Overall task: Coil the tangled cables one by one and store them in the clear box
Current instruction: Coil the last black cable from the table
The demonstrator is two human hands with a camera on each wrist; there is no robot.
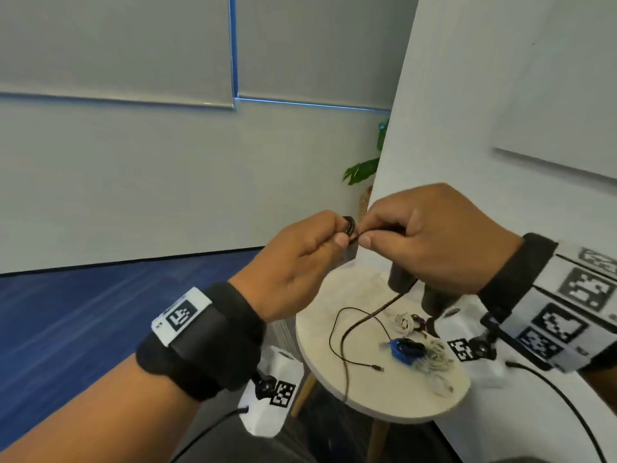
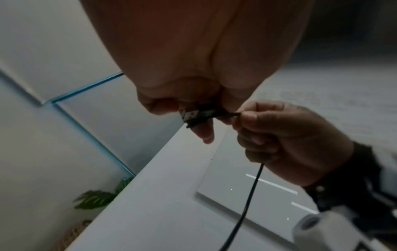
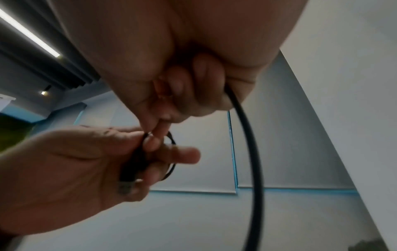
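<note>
Left hand (image 1: 293, 259) is pinching a small coil of black cable (image 1: 349, 226) between thumb and curled fingers, raised above the round table (image 1: 384, 392); the USB plug (image 2: 190, 115) is showing at the edge of the loops in the left wrist view. Right hand (image 1: 430, 238) is closing thumb and forefinger on the free run right beside the coil, the slack trailing down through its curled fingers to the tabletop.

Judgement: winding is underway, much cable still loose. To do it well, the right hand should be feeding each turn the same size, letting the cable slide through so twist runs out, while the left thumb is pinning every new loop.

Other cables (image 1: 424, 352), white and blue among them, are lying tangled on the table's right side. Clear box: not identifiable in any view, so its contents cannot be told.
</note>
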